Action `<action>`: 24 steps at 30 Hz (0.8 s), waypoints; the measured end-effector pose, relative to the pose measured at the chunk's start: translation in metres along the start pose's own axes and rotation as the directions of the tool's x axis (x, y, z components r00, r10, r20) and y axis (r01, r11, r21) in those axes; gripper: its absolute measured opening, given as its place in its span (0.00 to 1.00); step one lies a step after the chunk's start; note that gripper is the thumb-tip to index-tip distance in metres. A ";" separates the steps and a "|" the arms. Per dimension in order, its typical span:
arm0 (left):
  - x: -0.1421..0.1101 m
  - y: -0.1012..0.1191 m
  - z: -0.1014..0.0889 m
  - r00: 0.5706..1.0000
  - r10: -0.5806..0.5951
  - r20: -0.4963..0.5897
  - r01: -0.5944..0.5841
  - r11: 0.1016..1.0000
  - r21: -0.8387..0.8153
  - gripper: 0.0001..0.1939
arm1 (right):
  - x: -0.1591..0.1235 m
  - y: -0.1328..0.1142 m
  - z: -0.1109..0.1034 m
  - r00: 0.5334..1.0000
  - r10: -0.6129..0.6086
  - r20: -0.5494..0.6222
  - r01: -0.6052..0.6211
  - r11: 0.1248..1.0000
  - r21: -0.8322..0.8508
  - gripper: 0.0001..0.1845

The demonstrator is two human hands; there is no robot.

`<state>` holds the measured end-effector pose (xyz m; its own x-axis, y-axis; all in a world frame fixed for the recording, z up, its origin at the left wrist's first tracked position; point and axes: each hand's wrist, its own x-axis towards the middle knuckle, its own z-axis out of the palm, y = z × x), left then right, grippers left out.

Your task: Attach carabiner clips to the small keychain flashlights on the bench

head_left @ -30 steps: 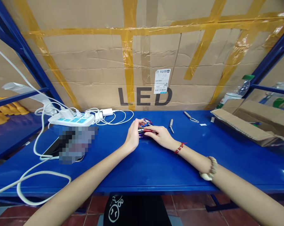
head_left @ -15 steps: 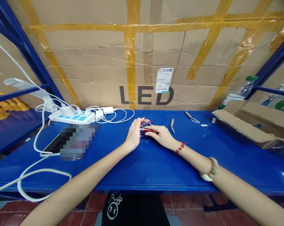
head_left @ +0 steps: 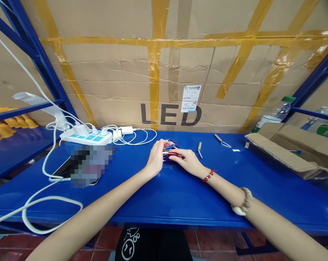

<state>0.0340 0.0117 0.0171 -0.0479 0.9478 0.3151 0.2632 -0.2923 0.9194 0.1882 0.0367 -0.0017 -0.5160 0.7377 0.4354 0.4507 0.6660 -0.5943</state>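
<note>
Perhaps a workshop — taped carton [head_left: 104, 76], blue metal bench [head_left: 153, 203].

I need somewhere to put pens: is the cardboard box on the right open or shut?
The box is open: flaps spread, with a pen visible inside.

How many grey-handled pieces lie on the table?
2: the bent-tipped piece beyond the right hand, and the looped piece farther right. Others may be hidden.
</note>
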 end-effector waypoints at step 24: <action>-0.002 -0.001 0.000 0.998 0.051 0.041 -0.054 0.997 0.064 0.22 | 0.001 -0.003 0.001 1.000 0.007 -0.016 -0.008 1.000 -0.019 0.13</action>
<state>0.0335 0.0098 0.0157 0.0054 0.9361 0.3518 0.3263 -0.3342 0.8842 0.1860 0.0352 -0.0002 -0.5006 0.7443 0.4420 0.4682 0.6623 -0.5849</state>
